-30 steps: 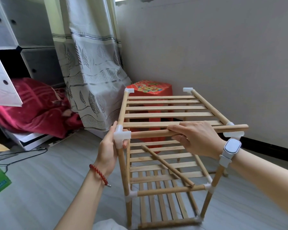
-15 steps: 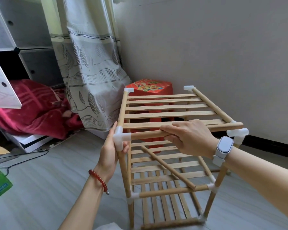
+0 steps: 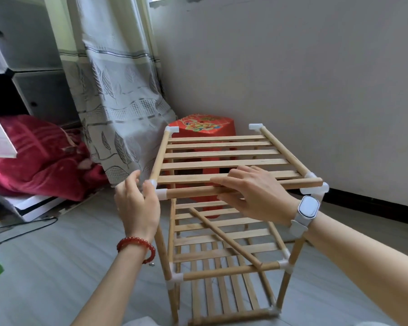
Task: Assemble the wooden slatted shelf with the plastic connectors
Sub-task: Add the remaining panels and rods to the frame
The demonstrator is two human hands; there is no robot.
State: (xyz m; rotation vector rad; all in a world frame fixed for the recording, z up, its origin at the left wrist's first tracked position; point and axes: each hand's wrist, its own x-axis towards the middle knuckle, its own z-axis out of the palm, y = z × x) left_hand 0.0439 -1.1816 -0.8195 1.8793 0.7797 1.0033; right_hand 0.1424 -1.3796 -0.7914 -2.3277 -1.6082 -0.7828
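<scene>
Two grips at the shelf's [image 3: 222,158] top tier: my right hand [image 3: 252,194] lay spread across the front dowel [image 3: 198,191]; my left hand [image 3: 137,203], fingers loose, sat beside the corner connector [image 3: 160,191]. Shelf stood upright on the floor [image 3: 57,255].

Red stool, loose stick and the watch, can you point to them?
red stool [image 3: 201,124], head view, on its patterned top.
loose stick [image 3: 224,237], head view, mid-length, lying slantwise on the middle shelf.
watch [image 3: 308,207], head view, on its white face.

No text, brand or number is readable here. The red stool [image 3: 204,128] has a printed pattern, and any characters on it are too blurred.
</scene>
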